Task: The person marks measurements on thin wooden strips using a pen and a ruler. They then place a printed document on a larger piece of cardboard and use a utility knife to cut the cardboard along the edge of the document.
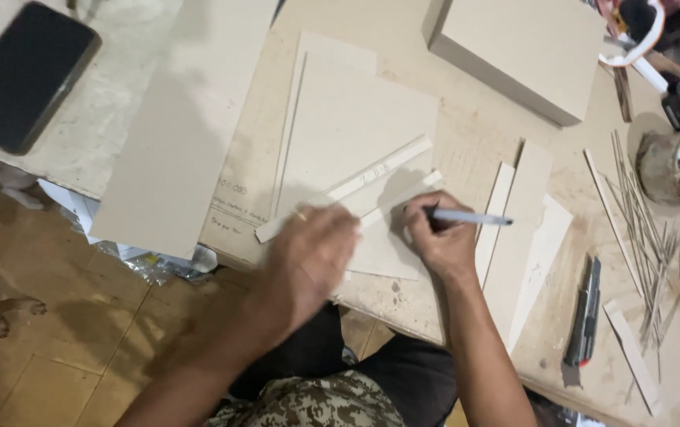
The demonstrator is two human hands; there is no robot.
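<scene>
Meanwhile, on the table point(466, 134) | left hand point(308, 257), fingers flat, presses a cardboard strip point(348, 190) running diagonally up-right | right hand point(439, 237), fingers pinched on a pen point(470, 217), sits just right of the strip | cardboard sheet point(356, 126) beneath.

Worn worktable point(474, 119): cardboard sheets point(356, 126), flat box point(522, 47), utility knife point(585, 312), thin offcut strips point(640, 229), probably phone point(20, 75).

Soft warm light, faint shadows, slight blur
</scene>
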